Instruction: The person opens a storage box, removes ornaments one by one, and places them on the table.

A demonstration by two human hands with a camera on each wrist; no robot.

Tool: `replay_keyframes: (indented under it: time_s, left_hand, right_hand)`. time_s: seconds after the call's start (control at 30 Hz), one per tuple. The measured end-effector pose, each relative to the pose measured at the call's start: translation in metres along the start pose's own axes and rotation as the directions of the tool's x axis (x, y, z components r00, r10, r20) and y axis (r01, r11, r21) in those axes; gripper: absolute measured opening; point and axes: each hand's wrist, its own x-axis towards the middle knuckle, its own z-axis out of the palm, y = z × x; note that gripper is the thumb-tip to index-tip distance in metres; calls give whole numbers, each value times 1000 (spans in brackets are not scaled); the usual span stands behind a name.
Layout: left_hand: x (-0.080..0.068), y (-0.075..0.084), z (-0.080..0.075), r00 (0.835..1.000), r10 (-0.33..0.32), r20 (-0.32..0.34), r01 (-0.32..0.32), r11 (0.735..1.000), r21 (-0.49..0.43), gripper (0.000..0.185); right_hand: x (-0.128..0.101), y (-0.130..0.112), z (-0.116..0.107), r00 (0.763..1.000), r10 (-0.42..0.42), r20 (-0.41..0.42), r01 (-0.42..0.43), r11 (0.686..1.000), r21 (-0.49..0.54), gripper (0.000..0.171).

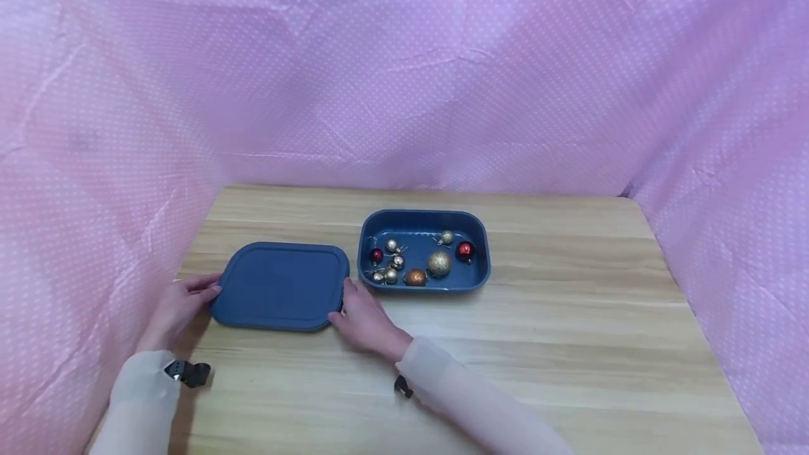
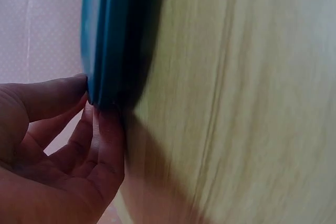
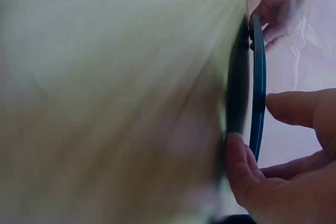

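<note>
A flat dark-blue lid [image 1: 278,286] with rounded corners is held between both hands, left of a matching box. My left hand [image 1: 180,304] pinches its left edge; in the left wrist view the thumb presses one face and the fingers [image 2: 107,140] go under the rim. At the lid's right edge, my right hand [image 1: 366,318] grips with the thumb on top and fingers beneath. A gap with shadow shows between lid [image 3: 258,77] and table in the right wrist view. The open blue box [image 1: 425,290] holds several small gold balls, a large glittery gold ball [image 1: 439,263], an orange ball [image 1: 415,277] and red baubles [image 1: 465,251].
The wooden table [image 1: 569,314] stretches out to the right of the box and in front of it. Pink dotted cloth [image 1: 430,90] hangs behind the table and along both sides. A dark strap [image 1: 187,373] is on the left wrist.
</note>
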Motion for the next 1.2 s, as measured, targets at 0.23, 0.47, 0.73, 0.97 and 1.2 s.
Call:
replay_keyframes:
  time_s: [0.23,0.47,0.73,0.97,1.2]
  left_hand:
    - [-1,2,-3,1000,14,26,-15,998,60,49]
    - [-7,0,-1,998,-58,34,58,998,-1,56]
    - [-11,-2,4,990,-138,34,140,989,-55,56]
    - [-27,4,9,993,-76,-90,73,997,-31,59]
    - [-57,35,34,907,113,-407,-114,993,24,49]
  right_hand:
    - [11,14,-4,994,97,-41,-79,947,311,59]
    - [12,12,-5,997,66,-33,-54,956,287,54]
    - [-1,9,-13,996,70,61,-89,904,418,51]
    - [-17,14,-20,989,73,130,-132,830,541,58]
    - [-39,27,-32,981,26,190,-149,729,668,54]
